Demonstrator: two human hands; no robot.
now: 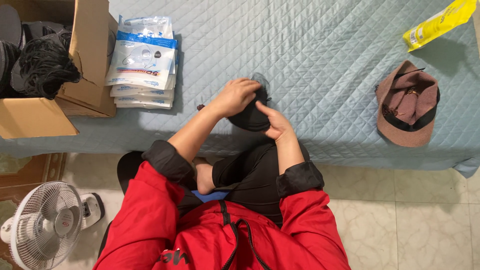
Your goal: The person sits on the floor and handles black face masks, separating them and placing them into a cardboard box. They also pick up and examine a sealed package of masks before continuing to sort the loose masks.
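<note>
Both hands hold one black fabric mask (250,117) above the near edge of the pale blue quilted bed (320,55). The left hand (236,97) has its fingers closed on the top of the mask; the right hand (278,125) fingers clamp its side. A stack of white-blue flat packets (142,62) lies well apart.

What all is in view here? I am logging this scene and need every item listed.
Black fabric piece: one, black, on the quilt edge, held by both hands.
Stack of flat white-and-blue packets: one stack, beside the box.
Brown cardboard box: one, left, holding black items with tangled black cords.
Brown brimmed hat: one, right.
Yellow plastic packet: one, top right corner.
Pale blue quilted cover: one, under everything.
White electric fan: one, on the floor, lower left.
Left hand: on top of the fabric piece.
Right hand: fingers at its right edge.
</note>
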